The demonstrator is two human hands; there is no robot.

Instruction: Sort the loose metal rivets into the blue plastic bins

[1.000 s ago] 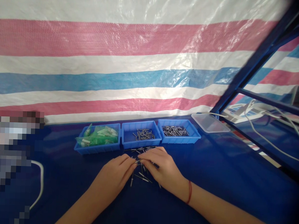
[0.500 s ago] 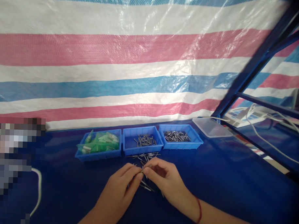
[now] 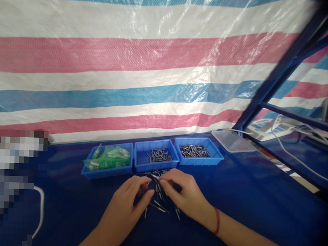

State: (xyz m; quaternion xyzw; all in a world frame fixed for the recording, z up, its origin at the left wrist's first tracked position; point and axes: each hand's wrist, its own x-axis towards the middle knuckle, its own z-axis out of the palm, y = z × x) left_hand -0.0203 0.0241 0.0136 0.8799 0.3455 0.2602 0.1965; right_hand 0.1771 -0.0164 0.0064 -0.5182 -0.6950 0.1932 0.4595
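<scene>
Both hands rest on a dark blue table over a scatter of small metal pins [image 3: 159,205]. My left hand [image 3: 129,200] has its fingers curled, thumb and forefinger pinched together near the pins. My right hand [image 3: 181,193], with a red cord at the wrist, pinches a thin pin at its fingertips, close to the left fingertips. Just beyond the hands stand three blue trays: the left one [image 3: 107,170] holds green plastic bags, the middle one [image 3: 155,163] some loose pins, the right one [image 3: 198,158] a denser heap of metal pins.
A clear plastic lid [image 3: 233,141] lies right of the trays. A striped tarpaulin [image 3: 128,64] hangs behind the table. A blue metal frame [image 3: 278,76] and white cables [image 3: 292,142] stand at the right. A white cable [image 3: 41,212] curves at the left.
The view has tilted slightly. My hands have drawn a little apart and lowered toward the scattered pins, with more pins now showing between them.
</scene>
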